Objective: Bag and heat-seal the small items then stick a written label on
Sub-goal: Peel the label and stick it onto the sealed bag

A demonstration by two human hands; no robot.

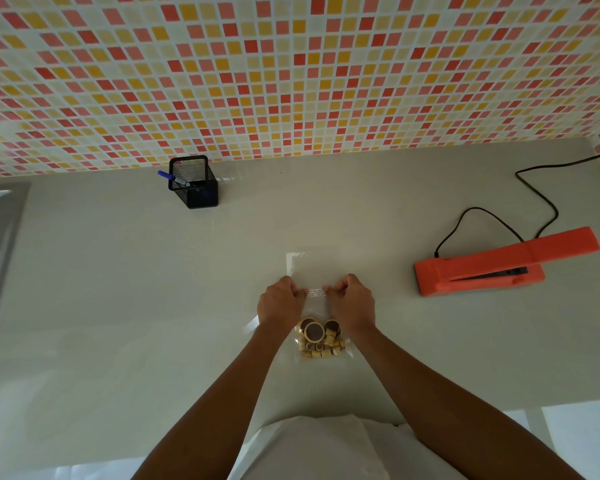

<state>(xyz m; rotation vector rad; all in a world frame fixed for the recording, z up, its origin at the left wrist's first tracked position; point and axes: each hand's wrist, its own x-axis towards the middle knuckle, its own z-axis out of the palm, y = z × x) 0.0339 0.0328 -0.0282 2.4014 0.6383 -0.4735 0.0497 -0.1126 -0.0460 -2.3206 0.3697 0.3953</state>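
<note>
A clear plastic bag (pixel 317 308) lies flat on the table in front of me, with several small tan and brown round items (pixel 321 337) gathered at its near end. A small white written label (pixel 316 292) sits on the bag's upper part. My left hand (pixel 280 301) pinches the label's left end and my right hand (pixel 352 299) pinches its right end, both resting on the bag. The fingertips hide the label's edges.
An orange heat sealer (pixel 492 268) with its arm raised sits to the right, its black cord (pixel 534 188) trailing back to the wall. A black mesh pen holder (pixel 194 183) with a blue pen stands far left. A white paper strip (pixel 252 323) lies beside my left wrist.
</note>
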